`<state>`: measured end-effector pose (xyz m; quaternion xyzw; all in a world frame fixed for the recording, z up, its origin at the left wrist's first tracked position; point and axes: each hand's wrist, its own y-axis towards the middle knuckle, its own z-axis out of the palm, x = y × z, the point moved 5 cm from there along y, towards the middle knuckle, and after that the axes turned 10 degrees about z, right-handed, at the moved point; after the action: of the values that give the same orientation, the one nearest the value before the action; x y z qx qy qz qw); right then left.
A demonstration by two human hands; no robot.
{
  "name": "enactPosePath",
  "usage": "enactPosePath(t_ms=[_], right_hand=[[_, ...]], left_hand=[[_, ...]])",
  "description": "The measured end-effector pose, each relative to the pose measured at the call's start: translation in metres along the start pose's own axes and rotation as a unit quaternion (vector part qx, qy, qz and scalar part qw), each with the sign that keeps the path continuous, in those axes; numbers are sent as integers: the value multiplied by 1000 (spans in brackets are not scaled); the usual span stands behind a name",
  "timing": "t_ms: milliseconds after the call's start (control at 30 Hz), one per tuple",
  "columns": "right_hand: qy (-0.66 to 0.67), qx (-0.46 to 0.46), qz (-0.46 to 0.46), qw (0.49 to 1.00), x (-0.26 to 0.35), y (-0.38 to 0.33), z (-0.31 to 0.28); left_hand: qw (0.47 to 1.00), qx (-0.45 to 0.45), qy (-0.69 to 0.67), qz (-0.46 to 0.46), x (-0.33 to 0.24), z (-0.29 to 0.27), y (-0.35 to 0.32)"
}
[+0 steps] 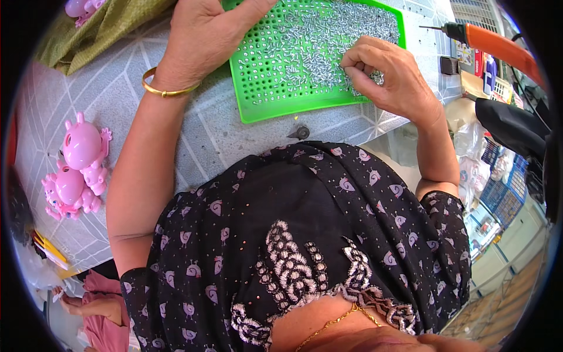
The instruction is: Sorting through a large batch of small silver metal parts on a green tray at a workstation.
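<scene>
A bright green tray (293,105) with rows of small holes lies on the table, tilted slightly across it. Small silvery screws (328,58) are heaped over its right and upper part, and many holes at the left hold single screws. My left hand (205,32) grips the tray's upper left edge, thumb over the rim; its other fingertips are cut off by the picture's top. At the tray's right side, my right hand (390,73) is closed with curled fingers low over the screws. Whatever it pinches is hidden.
Pink toy figures (82,152) stand at the left of the patterned table (205,135). A woven sack (99,35) lies at the far left. An orange power screwdriver (498,47) hangs at the right, bit pointing inward. A small dark pointed part (301,132) sits before the tray.
</scene>
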<state>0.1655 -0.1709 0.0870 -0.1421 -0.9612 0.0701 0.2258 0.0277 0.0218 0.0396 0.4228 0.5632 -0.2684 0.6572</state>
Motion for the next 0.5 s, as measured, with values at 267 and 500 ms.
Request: enactPosePath(t_ms=[267, 500], right_hand=[[2, -16, -4, 1000, 4, 0, 0], [13, -15, 5, 1000, 6, 0, -1]], left_hand=[[1000, 5, -9, -15, 0, 0, 0], [1000, 0, 7, 4, -2, 0, 1]])
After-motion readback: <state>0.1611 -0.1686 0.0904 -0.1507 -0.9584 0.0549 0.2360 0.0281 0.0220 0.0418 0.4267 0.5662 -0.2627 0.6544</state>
